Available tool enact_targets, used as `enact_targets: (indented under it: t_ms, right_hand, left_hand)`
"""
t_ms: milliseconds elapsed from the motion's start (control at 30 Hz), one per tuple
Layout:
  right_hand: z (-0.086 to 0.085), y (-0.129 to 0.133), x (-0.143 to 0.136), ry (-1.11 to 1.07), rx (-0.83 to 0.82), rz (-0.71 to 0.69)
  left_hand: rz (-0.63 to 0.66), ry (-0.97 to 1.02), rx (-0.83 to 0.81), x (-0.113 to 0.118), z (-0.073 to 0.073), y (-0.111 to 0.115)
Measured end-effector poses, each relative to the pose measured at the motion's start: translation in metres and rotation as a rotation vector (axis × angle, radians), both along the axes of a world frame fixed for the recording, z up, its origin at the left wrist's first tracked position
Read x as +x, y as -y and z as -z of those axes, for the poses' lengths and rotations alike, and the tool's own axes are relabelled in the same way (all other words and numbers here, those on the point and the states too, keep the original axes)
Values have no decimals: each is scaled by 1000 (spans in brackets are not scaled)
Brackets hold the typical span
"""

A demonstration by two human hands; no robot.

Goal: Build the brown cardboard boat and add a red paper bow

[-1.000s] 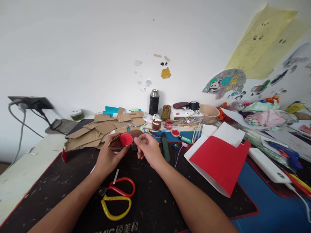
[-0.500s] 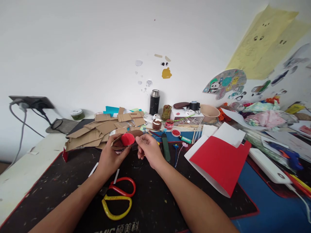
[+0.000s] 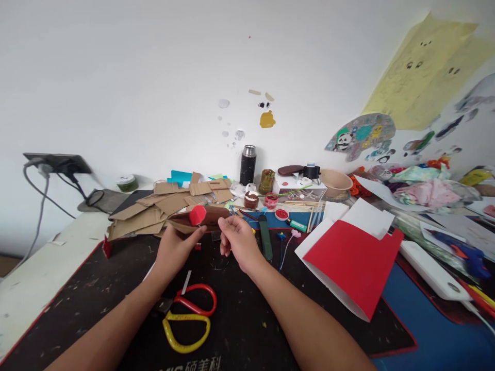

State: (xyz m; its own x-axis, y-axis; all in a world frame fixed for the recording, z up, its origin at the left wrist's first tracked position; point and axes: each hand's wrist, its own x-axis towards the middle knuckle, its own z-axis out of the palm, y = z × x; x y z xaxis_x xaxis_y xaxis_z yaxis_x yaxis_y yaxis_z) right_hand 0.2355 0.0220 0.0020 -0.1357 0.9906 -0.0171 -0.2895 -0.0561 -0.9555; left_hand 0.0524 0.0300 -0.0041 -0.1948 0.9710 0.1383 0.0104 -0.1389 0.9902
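My left hand [image 3: 176, 252] is closed around the lower edge of a folded brown cardboard piece [image 3: 214, 214], thumb on the near side. A small red paper piece [image 3: 197, 215] sticks up from its fold. Close by on the right, my right hand [image 3: 240, 241] has its thumb and forefinger pinched together at the cardboard's right end, the other fingers curled under. What the pinch holds is hidden. Below my hands, scissors [image 3: 187, 333] with one red and one yellow handle lie on the black mat [image 3: 235, 319], beside a narrow white strip [image 3: 186, 282].
Cut cardboard pieces [image 3: 135, 216] are piled at the back left. A black thermos [image 3: 248, 166], small paint jars [image 3: 251, 200] and a green cutter [image 3: 265, 238] stand or lie ahead. To the right are a folded red sheet [image 3: 353, 263] and a white power bank-like box [image 3: 435, 270].
The brown cardboard has tipped in my left hand, so its fold looks narrower and the red piece now stands up from it. My right hand has barely moved.
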Motion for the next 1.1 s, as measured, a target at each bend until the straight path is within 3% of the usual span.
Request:
enact_targets:
  t_ms: [200,400,733,1100]
  right_hand:
    - [-3,2,2,24,38,33]
    - [1,4,2,96,64,25]
    - [9,-2,-2,142,82,7]
    - [17,-2,-4,203,103,-5]
  left_hand:
    - [-79,208,62,-11,-1,-15]
    - [-132,416,17,-16,8,-26]
    - [-38,559,-96,-7,18,-30]
    - [-11,641,-85,-7,22,-32]
